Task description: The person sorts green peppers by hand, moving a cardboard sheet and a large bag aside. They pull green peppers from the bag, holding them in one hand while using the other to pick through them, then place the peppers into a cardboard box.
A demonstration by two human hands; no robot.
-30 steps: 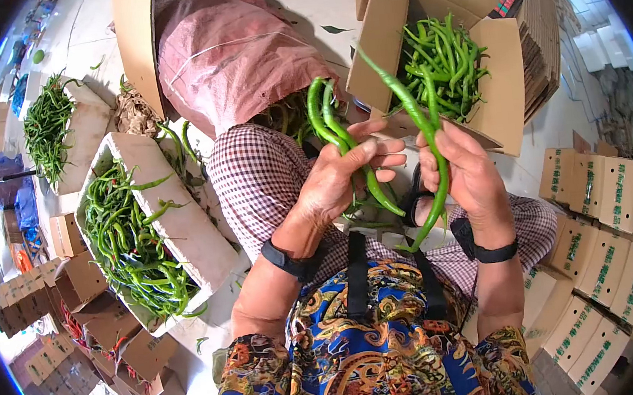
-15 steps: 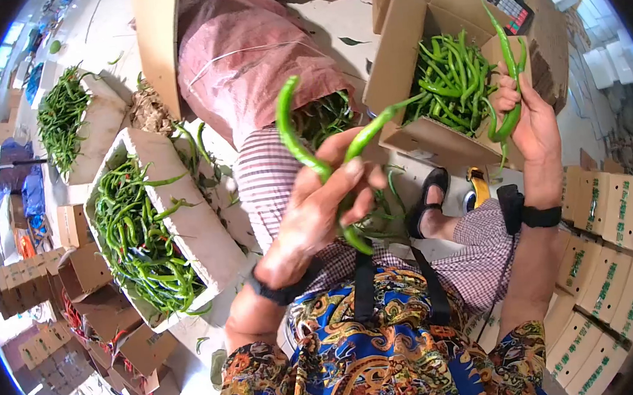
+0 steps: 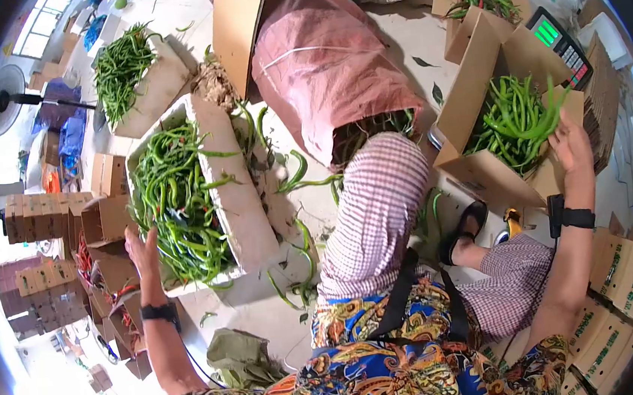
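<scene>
My left hand (image 3: 143,254) is beside the left wall of a white foam box (image 3: 245,196), fingers apart, holding nothing. Long green chili peppers (image 3: 178,202) heap up inside that box. At the right, my right hand (image 3: 572,146) reaches over the edge of an open cardboard box (image 3: 484,175), its fingers loosely extended against the ends of green chili peppers (image 3: 514,116) piled inside. One pepper stands up close to its fingertips. Part of the right fingers is hard to make out against the box.
A pink woven sack (image 3: 335,60) lies with its mouth towards my knee. Loose peppers (image 3: 302,251) are scattered on the floor. A digital scale (image 3: 561,48) stands behind the cardboard box. Another foam box (image 3: 149,92) of peppers is at back left; stacked cartons (image 3: 613,277) stand at right.
My left hand has swung left from the middle to the foam box and no longer holds peppers. My right hand has lowered to the cardboard box and let go of its peppers. The view has shifted.
</scene>
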